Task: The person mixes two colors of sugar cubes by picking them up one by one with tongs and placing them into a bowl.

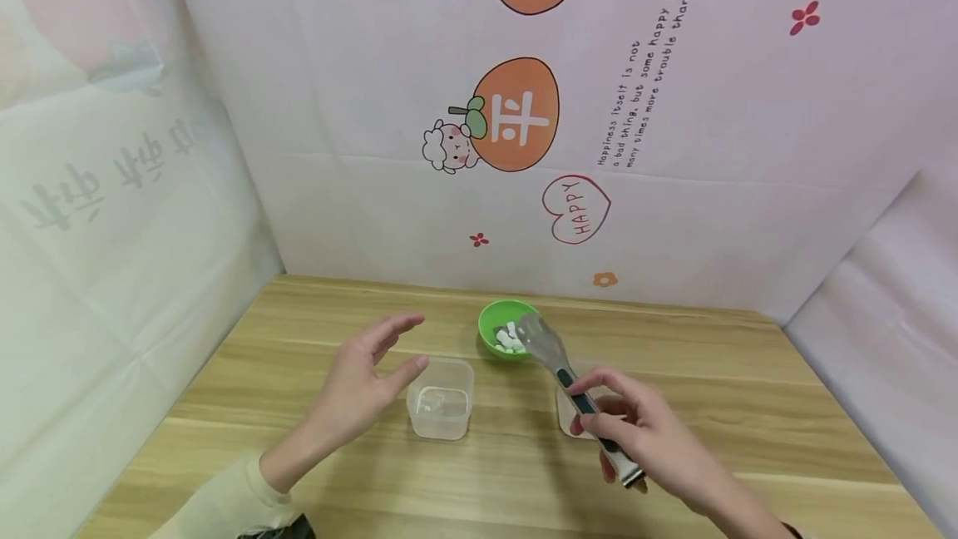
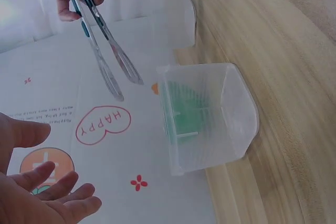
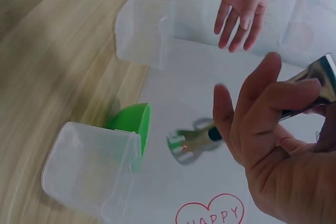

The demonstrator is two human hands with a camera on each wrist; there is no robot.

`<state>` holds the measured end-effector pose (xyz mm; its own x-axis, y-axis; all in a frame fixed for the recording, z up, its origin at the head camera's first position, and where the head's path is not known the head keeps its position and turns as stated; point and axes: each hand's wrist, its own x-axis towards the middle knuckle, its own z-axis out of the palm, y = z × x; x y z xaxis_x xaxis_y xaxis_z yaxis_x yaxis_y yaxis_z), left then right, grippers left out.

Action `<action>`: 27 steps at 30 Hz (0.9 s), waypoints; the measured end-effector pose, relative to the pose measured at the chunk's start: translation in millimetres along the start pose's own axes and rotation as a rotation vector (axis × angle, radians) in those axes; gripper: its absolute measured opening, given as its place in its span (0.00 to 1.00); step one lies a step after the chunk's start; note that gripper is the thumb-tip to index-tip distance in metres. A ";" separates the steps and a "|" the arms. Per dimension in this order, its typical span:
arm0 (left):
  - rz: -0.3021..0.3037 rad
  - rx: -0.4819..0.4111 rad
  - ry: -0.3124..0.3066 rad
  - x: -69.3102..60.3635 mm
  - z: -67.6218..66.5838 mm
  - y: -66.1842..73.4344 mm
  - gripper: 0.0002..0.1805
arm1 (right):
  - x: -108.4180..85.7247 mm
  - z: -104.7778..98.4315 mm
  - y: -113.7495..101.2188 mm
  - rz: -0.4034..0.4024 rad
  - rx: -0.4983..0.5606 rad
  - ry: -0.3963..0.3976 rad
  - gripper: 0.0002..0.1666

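Observation:
My right hand (image 1: 647,435) grips a pair of metal tongs (image 1: 550,348) with dark inlays on the arms. In the head view the tongs' tips overlap the right edge of a green bowl (image 1: 488,318) holding several small white pieces (image 1: 506,341). The left wrist view shows the tongs' two arms (image 2: 100,45) spread apart, with nothing between the tips. My left hand (image 1: 358,385) hovers with fingers extended, holding nothing. It is nearest to a clear plastic container (image 1: 441,424). A second clear container (image 1: 571,416) stands beneath the right hand, partly hidden by it and the tongs.
All three vessels stand on a wood-grain table (image 1: 494,481), the bowl farther back between the containers. Behind the table hangs a pale printed sheet (image 1: 374,190). More pale sheeting (image 1: 906,314) closes off the right, and the left side is covered likewise.

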<state>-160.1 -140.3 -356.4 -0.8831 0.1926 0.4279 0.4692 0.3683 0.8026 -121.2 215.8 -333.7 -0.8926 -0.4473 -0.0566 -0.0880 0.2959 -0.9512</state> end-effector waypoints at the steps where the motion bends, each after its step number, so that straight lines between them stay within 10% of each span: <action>1: -0.002 0.002 -0.003 0.1 0.2 0.1 0.28 | -1.7 2.4 1.0 0.000 -0.036 0.025 0.16; 13: -0.015 0.053 -0.025 -0.9 1.5 -3.2 0.23 | -23.2 20.2 32.9 -0.243 -0.553 0.494 0.34; 27: -0.007 0.083 0.064 -3.7 -0.8 -13.3 0.07 | -59.6 -22.4 84.1 -0.119 -0.880 0.695 0.36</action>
<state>-163.0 -146.6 -368.4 -0.8831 0.1326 0.4501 0.4590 0.4440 0.7696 -85.4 286.3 -403.6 -0.8860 -0.0265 0.4629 -0.2248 0.8977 -0.3789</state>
